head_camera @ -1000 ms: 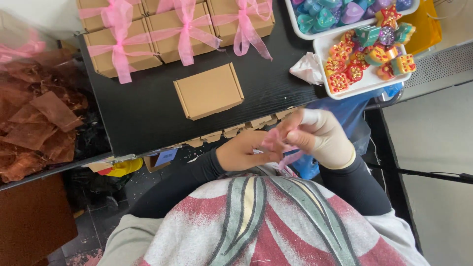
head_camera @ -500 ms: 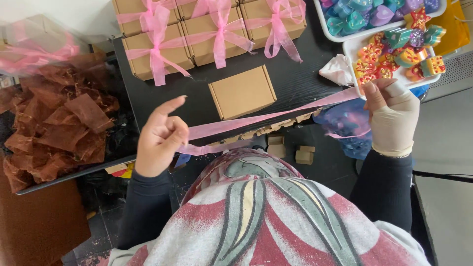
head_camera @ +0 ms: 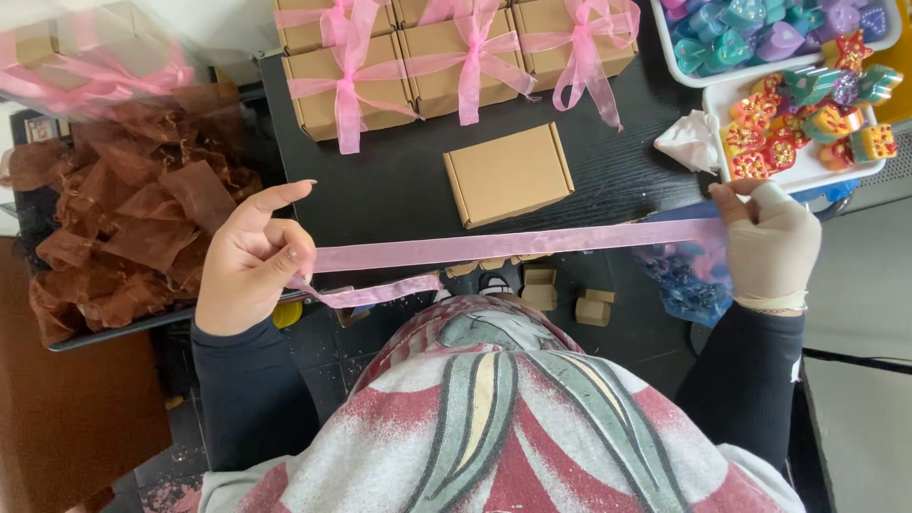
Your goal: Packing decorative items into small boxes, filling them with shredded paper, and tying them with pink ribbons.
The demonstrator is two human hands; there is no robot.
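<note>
White tray point(head_camera: 760, 180) of coloured soaps point(head_camera: 807, 123), hands point(head_camera: 249, 261) stretching pink ribbon point(head_camera: 513, 245)

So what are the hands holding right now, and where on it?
A pink ribbon, stretched taut: the left hand pinches it near one end, leaving a short tail, and the right hand pinches the other end.

Black table point(head_camera: 399, 180) fills centre of frame. Row of brown boxes tied with pink bows point(head_camera: 446, 57) along top edge. Plain cardboard box point(head_camera: 508, 174), closed, centre. White tray of colourful moulded shapes point(head_camera: 807, 166) upper right, crumpled white tissue point(head_camera: 692, 142) just beside it. Heap of brown sheer pouches point(head_camera: 123, 228) at left.
</note>
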